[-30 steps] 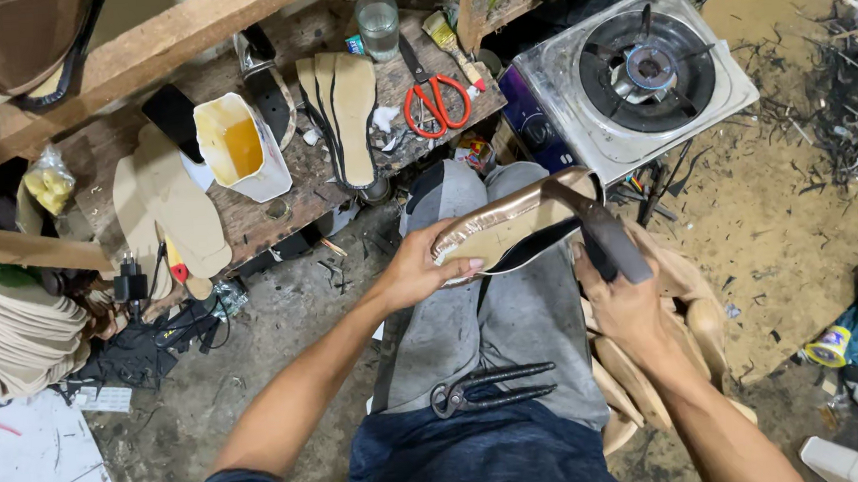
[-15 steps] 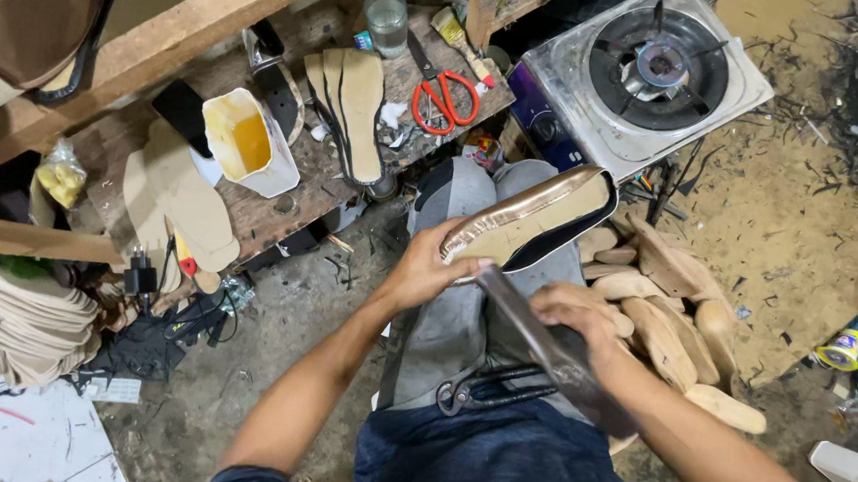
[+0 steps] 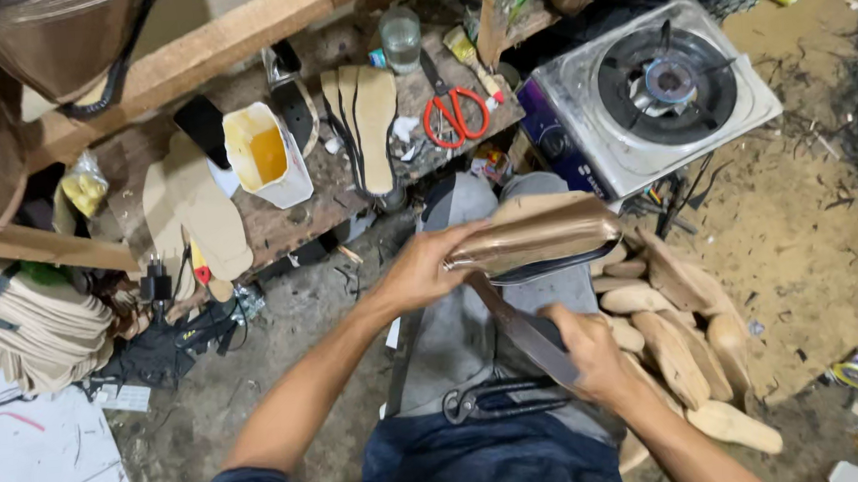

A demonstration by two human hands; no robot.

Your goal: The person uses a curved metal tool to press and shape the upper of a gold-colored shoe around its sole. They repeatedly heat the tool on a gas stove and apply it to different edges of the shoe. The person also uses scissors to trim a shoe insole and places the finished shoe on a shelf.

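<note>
Cluttered wooden workbench (image 3: 279, 220) above dirt floor (image 3: 815, 227)

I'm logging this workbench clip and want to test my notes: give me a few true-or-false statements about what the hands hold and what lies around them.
1. The left hand holds a tan shoe on a last over the lap. True.
2. The right hand grips a long flat tool that reaches up to the shoe. True.
3. The red-handled scissors lie on the person's lap. False: they lie on the wooden bench; dark pincers lie on the lap.
4. A pot stands on the gas stove. False: its burner is bare.
5. A white container on the bench holds yellow liquid. True.
</note>
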